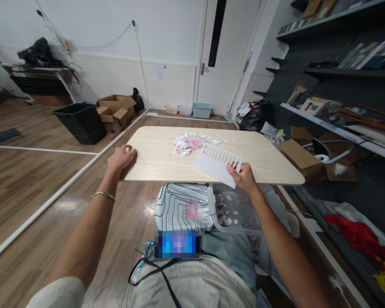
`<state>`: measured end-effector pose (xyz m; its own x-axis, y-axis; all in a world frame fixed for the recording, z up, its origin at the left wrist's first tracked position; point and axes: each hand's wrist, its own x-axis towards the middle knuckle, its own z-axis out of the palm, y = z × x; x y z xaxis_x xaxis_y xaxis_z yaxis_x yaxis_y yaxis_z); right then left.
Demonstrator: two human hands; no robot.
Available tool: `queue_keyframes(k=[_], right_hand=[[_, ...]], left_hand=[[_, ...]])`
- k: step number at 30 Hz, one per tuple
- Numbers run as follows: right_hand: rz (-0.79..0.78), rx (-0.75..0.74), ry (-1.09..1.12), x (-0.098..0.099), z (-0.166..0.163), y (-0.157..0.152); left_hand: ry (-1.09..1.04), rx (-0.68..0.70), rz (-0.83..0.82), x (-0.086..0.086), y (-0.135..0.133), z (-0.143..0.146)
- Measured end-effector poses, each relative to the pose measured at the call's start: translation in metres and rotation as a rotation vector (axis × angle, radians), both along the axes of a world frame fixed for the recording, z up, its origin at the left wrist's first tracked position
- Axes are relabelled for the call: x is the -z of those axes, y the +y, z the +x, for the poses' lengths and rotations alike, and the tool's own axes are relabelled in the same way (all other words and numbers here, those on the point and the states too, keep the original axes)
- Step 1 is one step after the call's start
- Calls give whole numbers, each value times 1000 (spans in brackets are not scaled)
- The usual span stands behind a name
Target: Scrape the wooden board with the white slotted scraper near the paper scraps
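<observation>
A light wooden table [154, 160] stands in front of me. On it lies a heap of white and pink paper scraps [192, 143]. My right hand [244, 176] grips a white plastic scraper with a toothed edge [216, 161] at the table's near right edge, its teeth pointing at the heap. My left hand [122, 157] rests on the table's near left corner, fingers curled over the edge. A silver bracelet [103, 195] sits on my left wrist.
Under the table's near edge a clear plastic bin [235, 209] holds paper scraps, beside a striped cloth [179, 207]. A black bin [81, 122] and cardboard boxes [115, 112] stand on the floor at left. Shelves [346, 115] line the right wall.
</observation>
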<state>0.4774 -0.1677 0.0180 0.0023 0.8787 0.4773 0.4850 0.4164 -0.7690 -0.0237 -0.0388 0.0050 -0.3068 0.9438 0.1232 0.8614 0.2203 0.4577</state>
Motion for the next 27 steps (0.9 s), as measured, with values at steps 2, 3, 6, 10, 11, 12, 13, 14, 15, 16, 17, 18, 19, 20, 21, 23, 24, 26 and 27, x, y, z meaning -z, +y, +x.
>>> queue_keyframes(k=[2,3,6,10,11,12,13,14,15,16,17,18,19,20,21,23,24,26,27], right_hand=[[-11,-4,11,-1,-1,-1],[-19,-6,15,-2,-1,-1],[-47,-20,17,-4,-3,-3],[-95,-85,6,-8,-5,-5],[-109,-103,3,-8,-6,-5],[-122,-121,1,-9,-6,-5],[-129,-135,-2,-9,-6,-6],[-133,-146,-3,-9,-5,-6],[-134,-154,-4,-8,-5,-6],[-135,-157,-3,-8,-5,-6],[-138,-159,0,-8,-4,-6],[-142,-159,4,-8,-4,-6],[-147,-158,9,-7,-3,-6],[-152,-158,15,-7,-3,-6],[-158,-160,20,-8,-3,-6],[-169,-171,35,-8,-2,-7],[-178,-182,45,-9,-1,-7],[-197,-212,58,-11,0,-7],[-205,-227,61,-11,1,-7]], left_hand=[[0,3,-11,-1,-1,0],[1,2,-16,-2,-1,1],[4,-7,-11,-5,-4,3],[-5,-15,-8,-8,-6,6],[-7,-12,-10,-8,-6,6],[-8,-9,-10,-8,-6,6],[-7,-7,-11,-8,-5,5],[-2,-5,-11,-7,-5,5],[4,-6,-11,-7,-4,4],[11,-9,-13,-6,-3,4],[18,-12,-17,-5,-3,4],[23,-15,-22,-5,-2,3],[26,-18,-27,-4,-2,3],[26,-20,-32,-5,-2,3],[24,-22,-37,-5,-2,3],[15,-20,-46,-5,-2,3],[8,-19,-47,-6,-2,3],[-7,-17,-43,-6,-2,2],[-12,-17,-36,-5,-2,2]])
